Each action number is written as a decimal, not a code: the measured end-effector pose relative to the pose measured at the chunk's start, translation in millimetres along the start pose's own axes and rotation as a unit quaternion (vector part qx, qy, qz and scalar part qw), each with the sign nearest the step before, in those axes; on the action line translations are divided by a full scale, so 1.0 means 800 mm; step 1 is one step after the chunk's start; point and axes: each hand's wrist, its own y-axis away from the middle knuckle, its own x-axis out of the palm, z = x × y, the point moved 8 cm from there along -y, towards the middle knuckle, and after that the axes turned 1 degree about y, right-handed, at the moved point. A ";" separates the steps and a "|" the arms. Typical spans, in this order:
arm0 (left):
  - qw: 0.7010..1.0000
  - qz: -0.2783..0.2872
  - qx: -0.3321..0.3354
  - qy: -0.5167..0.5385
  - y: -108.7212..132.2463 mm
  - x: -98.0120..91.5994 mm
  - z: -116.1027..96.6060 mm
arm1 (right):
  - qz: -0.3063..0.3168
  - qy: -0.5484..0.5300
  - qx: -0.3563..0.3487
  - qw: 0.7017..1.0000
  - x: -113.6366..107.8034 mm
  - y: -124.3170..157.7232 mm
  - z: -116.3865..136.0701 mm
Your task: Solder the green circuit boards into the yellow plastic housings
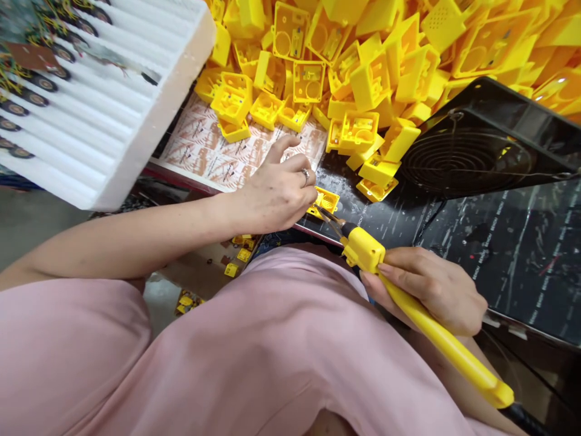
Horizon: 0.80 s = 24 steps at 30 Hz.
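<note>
My right hand point(436, 287) is closed round a yellow soldering iron point(408, 303) whose metal tip points up-left at a small yellow plastic housing point(327, 200). My left hand point(276, 188), a ring on one finger, pinches that housing at the near edge of the black work mat point(499, 242). The index finger sticks out over a printed sheet point(213, 157). The iron's tip sits right at the housing; whether it touches is unclear.
A big heap of yellow plastic housings point(363, 66) fills the back. A black fan unit point(476, 157) lies at the right. A white foam tray point(104, 103) holding round black parts and wires sits at upper left. Pink-clothed lap point(254, 351) below; a few yellow pieces point(238, 254) lie under the table edge.
</note>
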 end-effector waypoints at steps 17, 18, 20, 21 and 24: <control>0.992 0.106 0.045 -0.051 -0.018 0.006 -0.013 | 0.012 0.001 -0.102 0.995 -0.007 -0.008 0.013; 0.990 0.115 0.046 -0.066 -0.019 0.007 -0.013 | 0.018 0.002 -0.098 0.995 -0.010 -0.008 0.013; 0.990 0.118 0.042 -0.062 -0.019 0.007 -0.012 | 0.033 -0.008 -0.049 0.998 -0.020 -0.006 0.008; 0.992 0.113 0.036 -0.043 -0.020 0.007 -0.011 | 0.040 -0.014 -0.010 0.999 -0.024 -0.003 0.001; 0.995 0.094 0.018 0.018 -0.019 0.004 -0.007 | 0.032 -0.023 0.050 0.998 -0.031 0.010 -0.013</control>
